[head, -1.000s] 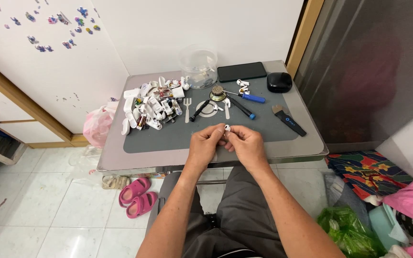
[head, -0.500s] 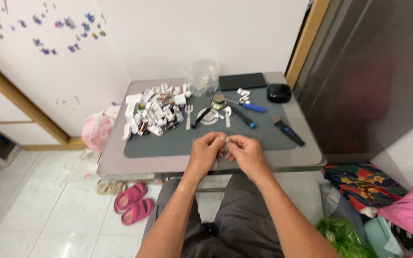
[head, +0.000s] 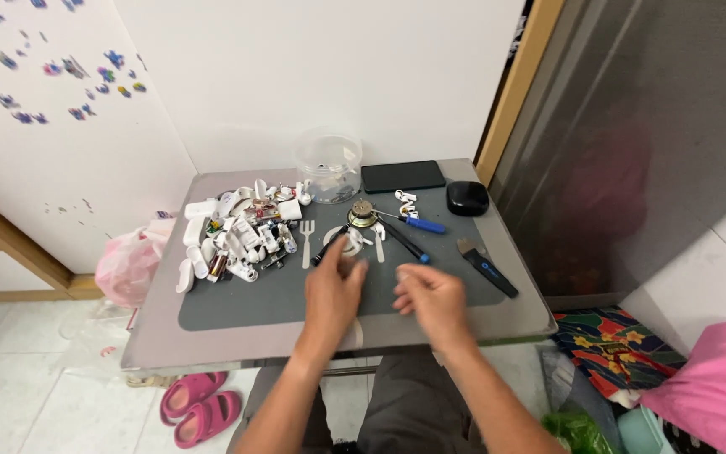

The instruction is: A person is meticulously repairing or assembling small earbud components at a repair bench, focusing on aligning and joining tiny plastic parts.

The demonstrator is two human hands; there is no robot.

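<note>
Head view, and nearest to us we see our left hand (head: 334, 290) and right hand (head: 430, 296) apart over the dark grey mat (head: 237, 298). The left fingers reach forward, loosely spread, just short of a small white part (head: 351, 242). The right fingers curl inward; we cannot tell whether they pinch anything. Beyond lie a white fork-shaped tool (head: 307, 242), a blue-handled screwdriver (head: 418, 223) and a pile of white earbud cases (head: 233, 235). Farthest back stands a clear plastic tub (head: 327, 164).
</note>
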